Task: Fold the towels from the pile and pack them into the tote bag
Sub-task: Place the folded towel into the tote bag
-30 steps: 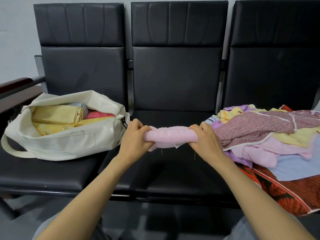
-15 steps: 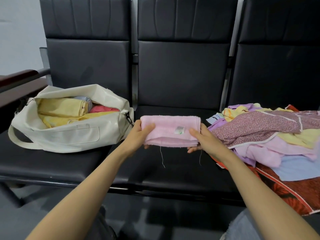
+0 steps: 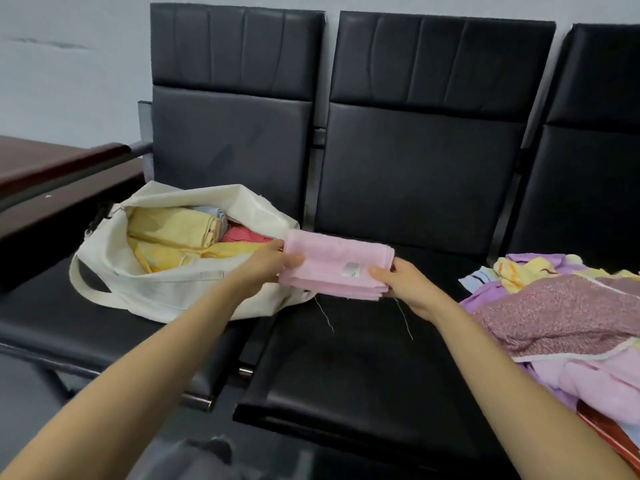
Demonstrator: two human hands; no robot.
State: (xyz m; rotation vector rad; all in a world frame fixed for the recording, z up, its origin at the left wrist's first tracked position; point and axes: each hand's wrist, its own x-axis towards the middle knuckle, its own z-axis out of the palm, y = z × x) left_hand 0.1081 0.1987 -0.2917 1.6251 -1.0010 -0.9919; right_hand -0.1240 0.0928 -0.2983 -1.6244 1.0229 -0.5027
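Note:
A folded pink towel (image 3: 334,263) with a small white label hangs in the air between the left and middle seats. My left hand (image 3: 265,266) pinches its left end, right beside the bag's mouth. My right hand (image 3: 403,284) pinches its right end, thumb on top. The cream tote bag (image 3: 166,289) lies open on the left seat, with folded yellow, blue and red towels inside. A loose pile of towels (image 3: 557,313), purple, yellow, pink and speckled maroon, covers the right seat.
Three joined black padded seats (image 3: 381,358) stand against a pale wall. A dark wooden armrest (image 3: 62,164) runs along the far left. Two loose threads dangle from the pink towel over the middle seat.
The pink towel went from a rolled bundle to a flat folded stack. Both hands have carried it to the left, up to the bag's opening.

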